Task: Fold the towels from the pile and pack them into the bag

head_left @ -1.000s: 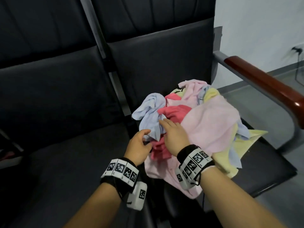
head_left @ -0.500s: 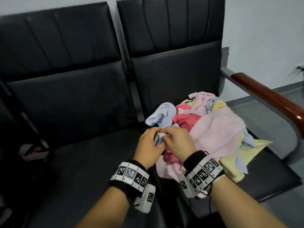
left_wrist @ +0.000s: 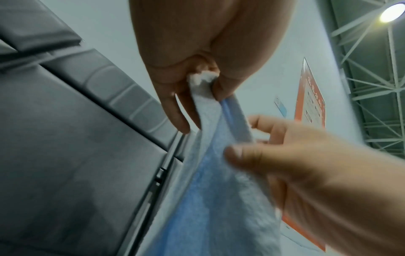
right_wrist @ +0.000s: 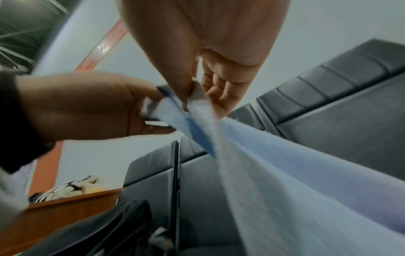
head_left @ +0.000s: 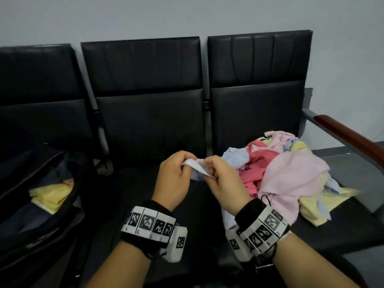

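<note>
A light blue towel [head_left: 197, 168] is lifted off the pile of towels [head_left: 291, 173], which lies in pink, red, yellow and blue on the right seat. My left hand [head_left: 176, 173] pinches its edge [left_wrist: 203, 90] between thumb and fingers. My right hand [head_left: 220, 175] pinches the same edge [right_wrist: 195, 97] a little to the right. The rest of the blue towel [right_wrist: 295, 181] trails back toward the pile. The black bag [head_left: 41, 194] stands open on the left seat with a folded yellow towel [head_left: 51, 197] inside.
Three black padded seats [head_left: 145, 113] stand in a row against a grey wall. A brown wooden armrest [head_left: 349, 136] bounds the right seat. The middle seat pan [head_left: 135, 188] lies under my hands.
Both hands took hold of the blue towel's edge and lifted it left, away from the pile, over the middle seat. The view rose and swung left, bringing the bag into sight.
</note>
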### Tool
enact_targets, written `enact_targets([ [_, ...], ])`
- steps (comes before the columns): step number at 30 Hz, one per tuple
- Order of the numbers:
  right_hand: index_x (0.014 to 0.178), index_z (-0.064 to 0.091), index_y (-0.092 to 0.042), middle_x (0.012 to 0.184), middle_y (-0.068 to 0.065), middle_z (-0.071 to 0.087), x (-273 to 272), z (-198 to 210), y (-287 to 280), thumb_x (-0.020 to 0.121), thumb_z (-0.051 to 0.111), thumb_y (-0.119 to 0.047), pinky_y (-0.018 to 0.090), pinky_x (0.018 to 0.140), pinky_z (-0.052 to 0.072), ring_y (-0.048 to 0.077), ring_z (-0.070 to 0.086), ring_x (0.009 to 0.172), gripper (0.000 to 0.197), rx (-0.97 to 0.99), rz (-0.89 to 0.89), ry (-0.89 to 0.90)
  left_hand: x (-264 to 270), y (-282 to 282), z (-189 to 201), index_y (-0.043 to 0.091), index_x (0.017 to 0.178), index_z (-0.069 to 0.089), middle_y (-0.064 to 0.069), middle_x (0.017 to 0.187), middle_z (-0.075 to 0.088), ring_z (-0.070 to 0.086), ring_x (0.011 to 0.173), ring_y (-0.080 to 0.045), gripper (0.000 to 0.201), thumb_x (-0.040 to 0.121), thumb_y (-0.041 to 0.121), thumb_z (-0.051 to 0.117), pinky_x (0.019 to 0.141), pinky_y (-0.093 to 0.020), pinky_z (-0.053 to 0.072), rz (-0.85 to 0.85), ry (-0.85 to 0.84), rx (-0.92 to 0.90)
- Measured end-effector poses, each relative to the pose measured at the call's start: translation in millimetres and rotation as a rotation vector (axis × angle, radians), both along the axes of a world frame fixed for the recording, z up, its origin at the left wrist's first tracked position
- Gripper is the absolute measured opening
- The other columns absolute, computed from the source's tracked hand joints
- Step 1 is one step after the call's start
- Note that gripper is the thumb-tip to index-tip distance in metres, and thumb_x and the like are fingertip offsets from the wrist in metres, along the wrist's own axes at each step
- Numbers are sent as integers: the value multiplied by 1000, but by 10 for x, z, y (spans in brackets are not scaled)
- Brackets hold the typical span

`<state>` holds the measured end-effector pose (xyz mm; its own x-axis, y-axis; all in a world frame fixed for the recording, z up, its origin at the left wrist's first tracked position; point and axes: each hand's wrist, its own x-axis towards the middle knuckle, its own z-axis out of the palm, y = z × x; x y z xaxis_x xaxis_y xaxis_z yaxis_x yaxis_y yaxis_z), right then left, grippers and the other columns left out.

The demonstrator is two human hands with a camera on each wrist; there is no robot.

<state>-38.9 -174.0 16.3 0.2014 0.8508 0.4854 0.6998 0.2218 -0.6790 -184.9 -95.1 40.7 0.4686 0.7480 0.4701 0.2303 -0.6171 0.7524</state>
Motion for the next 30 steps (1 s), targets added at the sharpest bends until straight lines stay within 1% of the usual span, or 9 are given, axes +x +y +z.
enact_targets([
  [3,94,63,-17,81,-17,49,-353,-329,2,85,63,1,12,72,34,-1,48,75,20,-136,2,-56,-481,-18,-88,18,95,66,10,92,66,61,90,-1,25,90,-3,53,78,-10,46,105,-51,32],
  [5,87,66,-15,80,-7,56,-518,-523,3,84,63,-2,24,72,38,12,55,78,13,-199,-15,-134,-803,-7,-179,17,94,65,10,91,66,61,89,-1,26,90,-5,52,77,-10,45,177,-98,29],
  [9,93,72,-13,85,3,67,-721,-780,-41,83,63,-4,37,76,46,25,62,85,17,-256,-110,-238,-1435,26,-382,15,94,66,11,91,66,62,88,-2,26,90,-6,51,77,-19,48,305,-91,16],
  [12,97,73,-12,88,4,67,-780,-876,-83,86,62,-3,33,75,44,25,62,86,18,-265,-116,-199,-1810,37,-490,18,92,64,15,89,64,59,85,6,25,90,-3,49,73,-11,44,423,-127,-3],
  [15,96,72,-14,92,2,69,-771,-894,-113,88,61,-2,35,78,49,22,64,87,18,-252,-146,-111,-2114,59,-558,20,91,64,13,87,64,58,82,4,21,88,7,47,72,-17,46,534,-178,-74],
  [18,93,71,-18,93,-8,69,-712,-844,-129,89,62,-3,21,77,46,10,63,90,18,-211,-176,7,-2321,82,-641,22,89,63,13,85,64,57,78,2,20,85,14,45,72,-23,46,615,-217,-129],
  [23,86,66,-33,91,-17,68,-693,-670,-126,91,61,-3,7,76,42,-3,61,91,31,-134,-131,194,-2388,97,-880,17,91,64,1,89,65,61,88,-18,21,92,5,46,73,-29,47,633,-95,-261],
  [27,98,70,-27,92,-21,68,-826,-523,-93,93,59,0,7,77,41,-6,61,89,30,-64,-12,290,-2278,77,-975,10,111,70,-18,120,59,55,116,-36,31,88,-2,53,104,-46,44,638,213,-366],
  [30,109,68,-21,80,-22,65,-1010,-436,-42,89,64,1,9,73,43,-3,61,78,31,-72,125,364,-1968,-99,-818,15,120,66,-12,127,56,54,122,-27,44,85,-9,55,109,-36,41,428,202,-358],
])
